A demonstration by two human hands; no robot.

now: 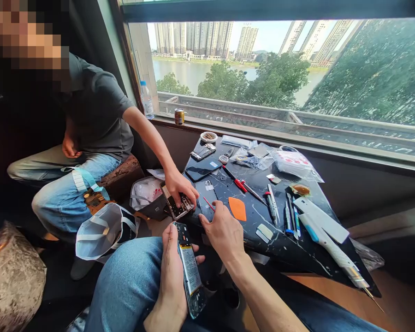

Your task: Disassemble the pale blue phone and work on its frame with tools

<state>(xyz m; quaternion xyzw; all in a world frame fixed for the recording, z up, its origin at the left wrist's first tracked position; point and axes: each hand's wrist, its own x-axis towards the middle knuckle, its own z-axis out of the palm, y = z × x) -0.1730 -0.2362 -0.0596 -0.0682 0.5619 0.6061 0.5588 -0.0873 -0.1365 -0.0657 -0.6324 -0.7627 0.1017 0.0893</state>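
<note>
"What's the left hand [171,276] doing?"

"It's closed around an opened smartphone [190,272], holding it tilted up above the person's jeans-clad knee [124,286]. The back is off, and the battery [190,269] faces up."

"And the right hand [221,230]?"

"Open, fingers loosely spread and holding nothing. It hangs over the near edge of the worktop [280,244], just beside a red-tipped pry tool [209,204] and an orange plastic pick [237,208]. I can't tell whether the fingertips touch anything."

"Anyone else there?"

"A co-worker in a gray polo shirt [97,110] sits to the left, arm stretched out. That hand [180,186] rests on a stripped phone frame [177,201] at the worktop's edge."

"What's on the worktop?"

"It's black with white veining. There's a dark smartphone [200,172], a red-handled tool [240,185], a row of small screwdrivers [288,216], and plastic bags [293,163] toward the window."

"And the room?"

"A water bottle [147,100] and a drinks can [179,116] stand on the sill of a wide window [228,69], which looks out on trees, a river and high-rise towers."

"How's the person's right arm?"

"Reaching in from the lower right, bare and angled up toward the worktop."
</note>
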